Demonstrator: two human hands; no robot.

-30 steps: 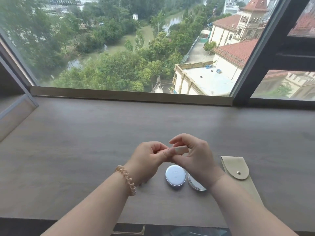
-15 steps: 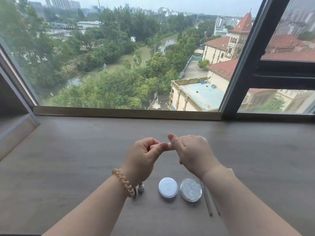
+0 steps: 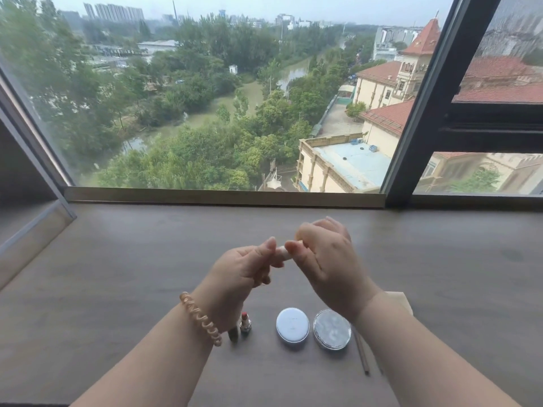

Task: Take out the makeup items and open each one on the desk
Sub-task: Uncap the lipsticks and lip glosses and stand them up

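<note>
- The small pale tube [image 3: 282,254] sits between the hands, above the bench [image 3: 117,259]. The left hand [image 3: 241,271] and right hand [image 3: 329,262] pinch opposite ends, and we judge this is to pull its cap off.
- Below the hands, a red lipstick [image 3: 245,321], white compact [image 3: 292,325] and clear round case [image 3: 332,333] stand in a row, which we take as items already dealt with.
- A thin pencil [image 3: 362,355] lies beside the right wrist.

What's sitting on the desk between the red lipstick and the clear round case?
In the head view, the white round compact lies between the red lipstick and the clear round case.
</note>
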